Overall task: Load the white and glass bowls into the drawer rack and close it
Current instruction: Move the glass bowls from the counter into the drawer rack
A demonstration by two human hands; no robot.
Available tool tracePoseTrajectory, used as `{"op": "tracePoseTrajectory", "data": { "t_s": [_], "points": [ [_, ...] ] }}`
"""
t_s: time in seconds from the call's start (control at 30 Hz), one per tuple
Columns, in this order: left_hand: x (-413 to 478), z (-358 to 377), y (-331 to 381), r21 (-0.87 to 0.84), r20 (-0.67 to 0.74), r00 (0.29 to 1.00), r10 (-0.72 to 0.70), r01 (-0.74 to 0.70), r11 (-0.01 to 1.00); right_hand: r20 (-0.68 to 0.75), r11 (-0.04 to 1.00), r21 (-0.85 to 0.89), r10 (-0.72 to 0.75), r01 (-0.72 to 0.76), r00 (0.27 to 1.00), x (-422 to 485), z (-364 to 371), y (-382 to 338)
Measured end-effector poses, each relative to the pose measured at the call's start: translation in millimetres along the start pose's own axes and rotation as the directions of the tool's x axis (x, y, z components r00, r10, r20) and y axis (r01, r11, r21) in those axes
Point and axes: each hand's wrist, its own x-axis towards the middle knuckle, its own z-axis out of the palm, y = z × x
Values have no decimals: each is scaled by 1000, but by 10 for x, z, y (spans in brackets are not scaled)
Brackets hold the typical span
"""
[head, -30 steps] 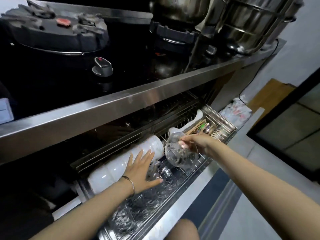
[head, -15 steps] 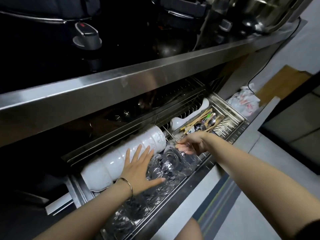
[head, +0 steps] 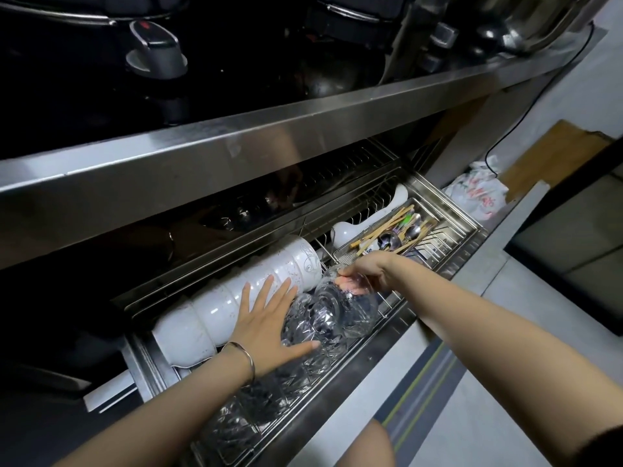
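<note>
The steel drawer rack [head: 448, 261] stands pulled out below the counter. A row of white bowls [head: 215, 305] lies on edge along its back. In front of them runs a row of cut-glass bowls [head: 269, 406]. My left hand [head: 269, 325] lies flat, fingers spread, across the white bowls and the glass row. My right hand [head: 367, 271] grips the rim of the end glass bowl [head: 350, 311], which sits against the others at the right end of the row.
A cutlery basket [head: 394, 235] with chopsticks and spoons fills the rack's right part, a white ladle [head: 347, 230] behind it. The steel counter edge [head: 269, 136] overhangs, with a stove knob [head: 155, 52] and pots above. A plastic bag [head: 478, 193] lies on the floor at right.
My right hand has lowered the glass bowl from above the rack into the right end of the glass row. My left hand has stayed on the bowls. The camera has tilted down.
</note>
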Motion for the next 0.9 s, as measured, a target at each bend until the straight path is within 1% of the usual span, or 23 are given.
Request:
{"op": "tracePoseTrajectory", "data": {
  "t_s": [0.07, 0.17, 0.2, 0.23, 0.3, 0.37, 0.5, 0.57, 0.8, 0.87, 0.9],
  "points": [
    [-6, -13, 3, -7, 1, 1000, 1, -1, 1000, -16, 999, 45, -17, 17, 1000, 6, -16, 6],
    [-14, -26, 7, 0, 10, 1000, 3, -3, 1000, -24, 978, 205, -42, 46, 999, 25, -87, 16],
    [-13, -26, 9, 0, 13, 1000, 0, 0, 1000, -46, 971, 228, -56, 66, 997, 24, -110, 17],
    [-15, -28, 12, -2, 15, 1000, -1, 1, 1000, -79, 972, 219, -72, 88, 994, 18, -120, 19],
    [-19, -30, 13, -1, 20, 1000, 0, 0, 1000, -139, 983, 145, -91, 111, 986, 2, -107, 21],
    [-17, -26, 10, -1, 17, 1000, -2, 2, 1000, -164, 991, 64, -105, 117, 981, -16, -79, 15],
    [-8, -12, 2, -3, 12, 1000, 1, -1, 1000, -71, 999, -18, -35, 33, 997, 10, -56, 5],
    [-7, -7, -2, -3, 10, 1000, 0, 0, 1000, -39, 996, -89, -13, 10, 999, 27, -43, 5],
    [-11, -12, 0, -8, 18, 1000, 1, -1, 1000, 70, 997, -31, -67, 70, 995, 34, 26, 7],
    [-16, -13, -2, -11, 20, 1000, 3, -2, 1000, 97, 993, -69, -90, 96, 991, 19, 67, 12],
    [-16, -13, -3, -12, 20, 1000, 2, -2, 1000, 86, 989, -91, -111, 119, 990, 10, 86, 13]
  ]
}}
